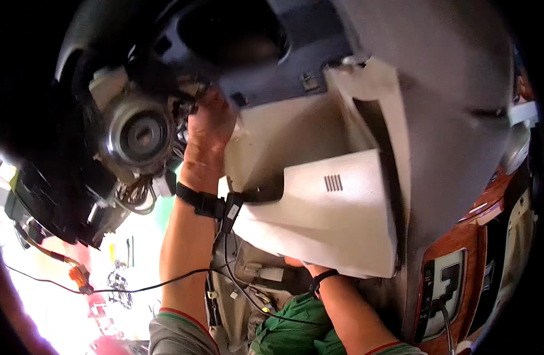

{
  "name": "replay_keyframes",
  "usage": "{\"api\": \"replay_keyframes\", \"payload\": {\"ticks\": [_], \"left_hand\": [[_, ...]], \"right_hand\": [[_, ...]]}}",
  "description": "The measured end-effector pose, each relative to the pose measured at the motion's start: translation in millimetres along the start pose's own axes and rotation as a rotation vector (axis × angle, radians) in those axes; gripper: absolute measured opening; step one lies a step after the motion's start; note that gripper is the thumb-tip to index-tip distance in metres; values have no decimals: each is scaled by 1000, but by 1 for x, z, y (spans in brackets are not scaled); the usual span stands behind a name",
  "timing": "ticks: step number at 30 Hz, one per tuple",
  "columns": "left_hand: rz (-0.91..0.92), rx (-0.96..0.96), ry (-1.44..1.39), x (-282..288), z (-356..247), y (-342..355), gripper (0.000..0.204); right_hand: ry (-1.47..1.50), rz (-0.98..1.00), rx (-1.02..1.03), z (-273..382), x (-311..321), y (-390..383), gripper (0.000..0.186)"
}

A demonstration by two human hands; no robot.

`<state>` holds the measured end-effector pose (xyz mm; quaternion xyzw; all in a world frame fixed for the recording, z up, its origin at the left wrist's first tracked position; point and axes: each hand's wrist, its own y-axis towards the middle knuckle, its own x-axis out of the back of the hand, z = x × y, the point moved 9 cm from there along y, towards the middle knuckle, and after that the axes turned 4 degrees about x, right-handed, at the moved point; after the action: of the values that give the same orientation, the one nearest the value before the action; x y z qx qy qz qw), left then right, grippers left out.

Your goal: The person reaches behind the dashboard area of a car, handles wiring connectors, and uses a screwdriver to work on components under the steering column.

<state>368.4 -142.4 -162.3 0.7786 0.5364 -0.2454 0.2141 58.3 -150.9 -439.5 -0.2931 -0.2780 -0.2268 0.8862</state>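
A beige lower dashboard panel point(334, 204) with a small slotted grille hangs at an angle in front of me. My left hand point(213, 118) reaches up beside its left edge, into the wiring next to a round metal-rimmed part point(143, 136). Dark parts hide the left fingers, so their grip does not show. My right hand point(295, 261) is under the panel's lower edge, mostly covered by it. Whether it grips or only touches the panel cannot be seen. A black strap with a small black box point(231, 213) and cable sits on my left wrist.
The grey dashboard point(449, 148) curves along the right, above a wood-trimmed gear selector point(446, 290). A black cable point(159, 287) crosses below my left arm. An orange connector point(79, 277) dangles at the left. Green cloth point(293, 325) lies below the panel.
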Motion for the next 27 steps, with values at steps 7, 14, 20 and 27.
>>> {"api": "replay_keyframes", "payload": {"ticks": [7,14,20,27], "left_hand": [[-145,97,75,-18,5,-18,9],[-177,92,-5,-2,14,-22,5],[-185,16,-29,3,0,-5,21],[-444,-54,-18,6,-2,-1,16]], "right_hand": [[-8,6,-2,1,-4,3,21],[-12,23,-14,-1,-12,6,21],[-14,33,-30,-8,-16,6,22],[-2,38,-14,-4,-19,6,22]]}}
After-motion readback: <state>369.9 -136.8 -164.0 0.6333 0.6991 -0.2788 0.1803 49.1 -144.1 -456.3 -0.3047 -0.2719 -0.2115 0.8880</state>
